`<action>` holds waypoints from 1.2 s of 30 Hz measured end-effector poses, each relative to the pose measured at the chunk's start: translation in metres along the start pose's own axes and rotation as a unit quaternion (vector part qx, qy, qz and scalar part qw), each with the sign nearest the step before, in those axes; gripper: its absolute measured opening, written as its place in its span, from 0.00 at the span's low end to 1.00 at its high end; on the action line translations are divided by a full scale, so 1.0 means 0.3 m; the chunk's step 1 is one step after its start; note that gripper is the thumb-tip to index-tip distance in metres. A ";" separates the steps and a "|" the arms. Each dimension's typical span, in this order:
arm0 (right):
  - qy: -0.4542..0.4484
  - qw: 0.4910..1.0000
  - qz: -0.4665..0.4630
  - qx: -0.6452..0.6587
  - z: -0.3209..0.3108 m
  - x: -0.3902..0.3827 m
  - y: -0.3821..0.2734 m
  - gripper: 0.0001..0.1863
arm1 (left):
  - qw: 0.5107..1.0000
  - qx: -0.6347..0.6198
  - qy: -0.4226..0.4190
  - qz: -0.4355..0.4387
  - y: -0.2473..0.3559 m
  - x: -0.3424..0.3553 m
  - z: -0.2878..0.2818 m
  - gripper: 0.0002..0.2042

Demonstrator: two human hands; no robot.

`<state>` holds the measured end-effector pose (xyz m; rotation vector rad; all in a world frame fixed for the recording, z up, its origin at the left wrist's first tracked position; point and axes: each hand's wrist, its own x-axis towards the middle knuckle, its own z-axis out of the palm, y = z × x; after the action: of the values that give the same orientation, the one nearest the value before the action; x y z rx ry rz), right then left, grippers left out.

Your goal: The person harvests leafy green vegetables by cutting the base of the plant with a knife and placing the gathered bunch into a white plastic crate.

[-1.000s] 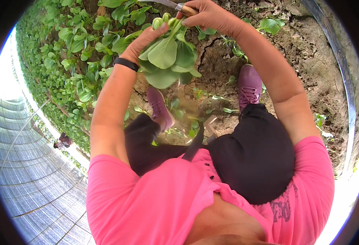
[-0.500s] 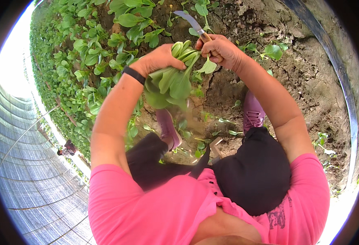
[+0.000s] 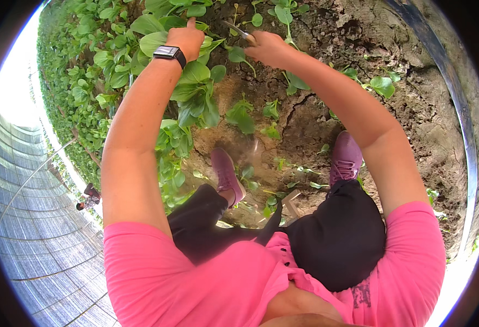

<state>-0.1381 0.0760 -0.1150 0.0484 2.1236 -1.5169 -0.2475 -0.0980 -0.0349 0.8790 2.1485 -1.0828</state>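
My left hand (image 3: 186, 41), with a dark-banded watch (image 3: 169, 53) on its wrist, reaches in among the leafy green plants (image 3: 195, 76) at the top. One finger shows stretched out; leaves and the hand itself hide the others, and I see nothing held. To its right, my right hand (image 3: 271, 49) is closed round the handle of a knife (image 3: 238, 30). The short blade points up and left toward the plants. A loose-looking leaf (image 3: 236, 54) lies just below the knife; whether it touches the hand, I cannot tell.
Dense greens (image 3: 103, 71) fill the left side. Cracked soil (image 3: 316, 109) with scattered small plants lies centre and right. My purple shoes (image 3: 227, 174) stand on it, near a small wooden piece (image 3: 291, 203). A dark strip (image 3: 441, 71) borders the right; another person (image 3: 90, 197) is far left.
The bunch of leafy greens has left my left hand and is out of sight. That hand has moved up and left into the plants; my right hand has shifted slightly up and left with the knife.
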 end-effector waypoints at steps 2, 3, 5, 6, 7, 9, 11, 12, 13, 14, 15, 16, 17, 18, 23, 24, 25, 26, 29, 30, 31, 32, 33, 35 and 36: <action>0.011 1.000 -0.011 0.011 0.052 0.091 0.015 0.19 | 1.000 -0.004 -0.009 0.001 -0.001 0.004 0.021 0.19; 0.005 0.999 0.003 0.039 0.069 0.131 0.006 0.20 | 1.000 -0.011 -0.001 -0.003 -0.007 0.007 0.036 0.17; -0.003 0.997 0.009 0.074 0.104 0.199 0.013 0.23 | 0.999 -0.026 0.014 -0.011 -0.015 0.008 0.075 0.14; -0.003 0.997 0.001 0.080 0.121 0.225 0.023 0.25 | 0.999 -0.038 0.035 -0.013 -0.016 0.008 0.094 0.14; -0.002 0.996 -0.007 0.087 0.134 0.248 0.035 0.26 | 0.998 -0.046 0.046 -0.013 -0.019 0.010 0.110 0.14; -0.003 0.994 0.011 0.106 0.156 0.275 0.020 0.25 | 0.996 -0.065 0.066 -0.016 -0.028 0.002 0.139 0.14; -0.002 0.992 0.033 0.125 0.171 0.290 0.006 0.25 | 0.994 -0.080 0.064 -0.026 -0.029 -0.001 0.155 0.15; -0.002 0.990 0.046 0.135 0.177 0.294 -0.001 0.24 | 0.994 -0.086 0.066 -0.029 -0.029 -0.004 0.158 0.15; -0.001 0.988 0.059 0.146 0.181 0.295 -0.006 0.24 | 0.993 -0.093 0.068 -0.031 -0.027 -0.006 0.159 0.15; 0.001 0.987 0.066 0.148 0.185 0.293 -0.016 0.24 | 0.993 -0.094 0.066 -0.035 -0.027 -0.010 0.164 0.15; 0.002 0.986 0.072 0.151 0.188 0.289 -0.024 0.24 | 0.993 -0.096 0.063 -0.039 -0.027 -0.013 0.167 0.15; 0.003 0.985 0.079 0.153 0.191 0.286 -0.032 0.23 | 0.992 -0.097 0.061 -0.043 -0.027 -0.016 0.169 0.15; 0.007 0.986 0.083 0.143 0.194 0.284 -0.035 0.23 | 0.992 -0.100 0.062 -0.044 -0.027 -0.016 0.171 0.15; 0.011 0.987 0.086 0.132 0.199 0.283 -0.040 0.23 | 0.992 -0.103 0.063 -0.046 -0.027 -0.017 0.172 0.14; 0.007 0.967 0.123 0.225 0.206 0.298 -0.026 0.21 | 0.989 -0.121 0.077 -0.046 -0.015 -0.002 0.166 0.13; 0.009 0.961 0.142 0.238 0.208 0.298 -0.038 0.21 | 0.988 -0.123 0.084 -0.050 -0.011 -0.002 0.176 0.13; 0.011 0.954 0.161 0.252 0.206 0.297 -0.047 0.21 | 0.987 -0.125 0.091 -0.053 -0.004 -0.004 0.184 0.12; -0.004 0.956 0.172 0.236 0.201 0.286 -0.066 0.20 | 0.986 -0.131 0.083 -0.061 0.002 -0.010 0.192 0.12; -0.069 0.956 0.233 0.164 0.216 0.256 -0.085 0.18 | 0.984 -0.138 0.076 -0.078 0.024 -0.021 0.201 0.13; -0.070 0.970 0.196 0.125 0.236 0.234 -0.081 0.17 | 0.983 -0.142 0.073 -0.088 0.027 -0.033 0.207 0.14; -0.071 0.981 0.158 0.086 0.248 0.213 -0.073 0.17 | 0.982 -0.146 0.070 -0.100 0.026 -0.045 0.213 0.14; -0.059 0.980 0.159 0.099 0.244 0.201 -0.065 0.17 | 0.982 -0.140 0.070 -0.101 0.039 -0.062 0.211 0.18; -0.048 0.980 0.160 0.112 0.239 0.191 -0.059 0.18 | 0.981 -0.121 0.112 -0.097 0.044 -0.078 0.209 0.18; -0.040 0.979 0.141 0.144 0.215 0.162 -0.028 0.17 | 0.974 -0.084 0.191 -0.087 0.056 -0.125 0.215 0.20; -0.014 0.974 0.131 0.185 0.194 0.149 -0.014 0.17 | 0.967 -0.070 0.236 -0.069 0.049 -0.153 0.211 0.24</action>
<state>-0.1551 0.0108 -0.1442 0.4212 1.7072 -1.7131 -0.1956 -0.1579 -0.0407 1.0100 2.6765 -0.8296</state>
